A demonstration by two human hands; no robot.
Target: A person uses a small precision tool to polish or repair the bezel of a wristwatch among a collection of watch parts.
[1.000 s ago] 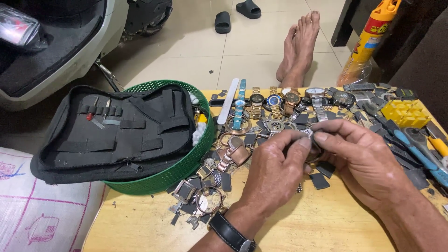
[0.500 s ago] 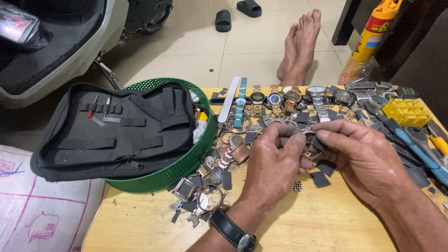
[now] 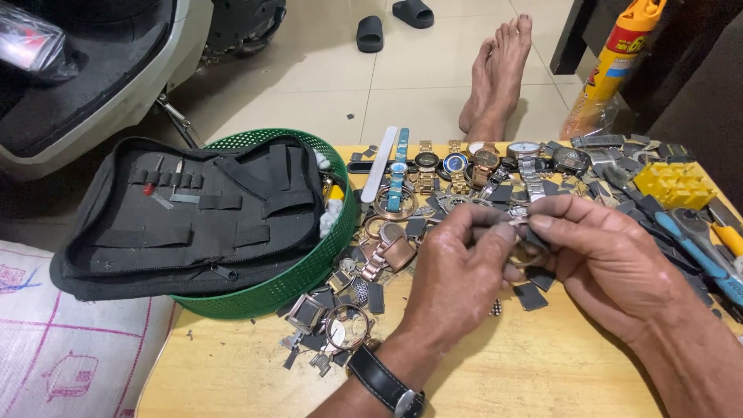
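Left hand, wearing a black wristwatch, is curled with thumb and fingertips pinched on a small metal watch part held above the middle of the wooden table. Right hand meets it from the other side, its thumb and forefinger closed on the same part; the other fingers are loosely bent. What kind of part it is cannot be told, as the fingers cover most of it.

Below and around the hands lie loose watch cases, rings and dark strap pieces scattered on the table. A row of watches lies along the far edge, with a white strap and a blue-strapped watch at its left end. At the table's right side sit a yellow box and blue-handled tools.

Left of the hands, a green basket carries an open black tool pouch. On the tiled floor beyond the table are a person's bare feet, two dark sandals, a scooter and an orange spray can.
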